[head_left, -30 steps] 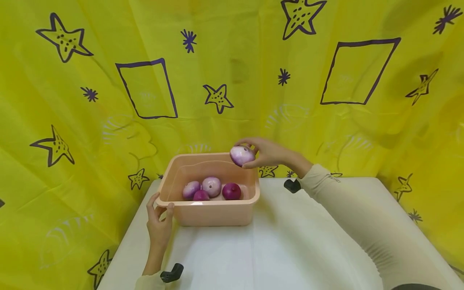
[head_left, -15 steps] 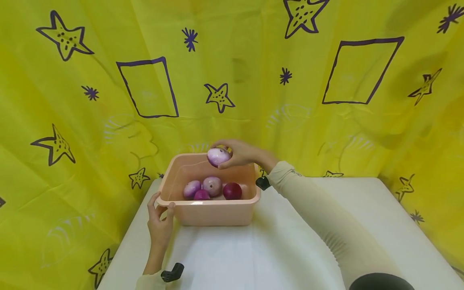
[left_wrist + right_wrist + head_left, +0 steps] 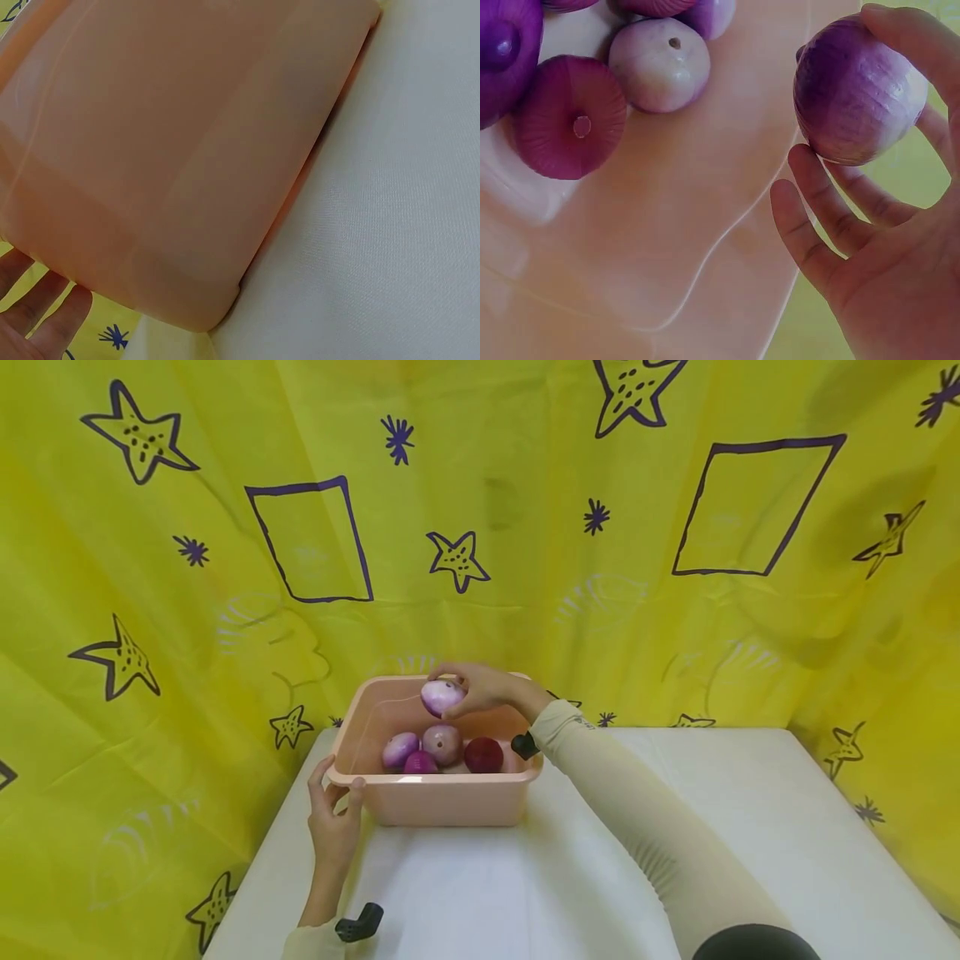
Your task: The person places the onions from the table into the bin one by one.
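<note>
Head view: your right hand (image 3: pixel 480 687) pinches a pale purple onion (image 3: pixel 441 697) above the peach tub (image 3: pixel 450 802), where four onions (image 3: pixel 442 743) lie. Your left hand (image 3: pixel 333 814) grips the tub's near-left corner on the desk (image 3: pixel 562 877).

Peach-pink tub (image 3: pixel 450 802), pale purple-and-white onion (image 3: pixel 440 696), dark red onion (image 3: pixel 483 754), white tabletop (image 3: pixel 570 877), yellow backdrop (image 3: pixel 150 610) with purple stars and squares.
</note>
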Action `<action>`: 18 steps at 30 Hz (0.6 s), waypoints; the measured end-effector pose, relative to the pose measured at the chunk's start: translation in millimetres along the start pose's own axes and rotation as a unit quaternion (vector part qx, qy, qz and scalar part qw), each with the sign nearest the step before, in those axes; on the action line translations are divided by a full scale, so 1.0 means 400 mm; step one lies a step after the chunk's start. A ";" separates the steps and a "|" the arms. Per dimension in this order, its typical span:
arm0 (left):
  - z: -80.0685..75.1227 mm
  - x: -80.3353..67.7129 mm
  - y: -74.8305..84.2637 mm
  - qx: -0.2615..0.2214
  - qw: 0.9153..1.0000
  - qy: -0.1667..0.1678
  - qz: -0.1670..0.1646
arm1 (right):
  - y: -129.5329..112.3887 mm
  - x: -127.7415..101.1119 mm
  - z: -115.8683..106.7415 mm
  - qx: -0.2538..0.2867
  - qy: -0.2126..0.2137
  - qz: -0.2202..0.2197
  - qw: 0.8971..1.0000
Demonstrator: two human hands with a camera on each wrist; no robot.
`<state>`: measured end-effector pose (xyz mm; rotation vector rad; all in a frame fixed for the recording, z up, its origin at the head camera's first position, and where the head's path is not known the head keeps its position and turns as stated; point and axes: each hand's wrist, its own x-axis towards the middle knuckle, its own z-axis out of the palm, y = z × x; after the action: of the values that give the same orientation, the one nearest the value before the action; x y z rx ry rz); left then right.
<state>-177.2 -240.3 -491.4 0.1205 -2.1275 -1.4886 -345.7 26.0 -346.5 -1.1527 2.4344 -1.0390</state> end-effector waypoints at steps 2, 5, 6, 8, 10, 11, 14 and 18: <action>-0.001 -0.001 0.002 -0.003 1.000 -0.002 -0.002 | 0.002 0.000 0.002 0.004 -0.004 0.002 1.000; -0.002 -0.002 0.004 -0.005 1.000 -0.004 -0.003 | 0.004 -0.001 0.001 0.010 -0.013 0.012 1.000; -0.001 -0.002 0.004 -0.005 1.000 -0.004 -0.002 | 0.004 -0.002 0.000 0.011 -0.016 0.019 1.000; -0.001 -0.002 0.002 -0.001 1.000 -0.002 -0.002 | 0.003 -0.004 -0.003 0.006 -0.020 0.030 0.999; -0.001 -0.001 -0.001 0.004 1.000 0.001 -0.001 | 0.001 -0.005 -0.005 0.004 -0.024 0.041 0.999; 0.000 -0.001 -0.002 0.005 1.000 0.003 0.000 | 0.000 -0.006 -0.006 0.002 -0.025 0.043 0.999; 0.000 -0.001 -0.005 0.005 1.000 0.007 0.001 | -0.001 -0.008 -0.008 -0.004 -0.029 0.044 0.999; 0.001 -0.003 -0.003 0.005 1.000 0.007 -0.002 | -0.006 -0.016 -0.010 -0.004 -0.024 0.030 0.999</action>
<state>-176.5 -239.9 -493.1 0.1374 -2.1243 -1.4760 -342.4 31.8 -342.6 -1.0878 2.4231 -0.9735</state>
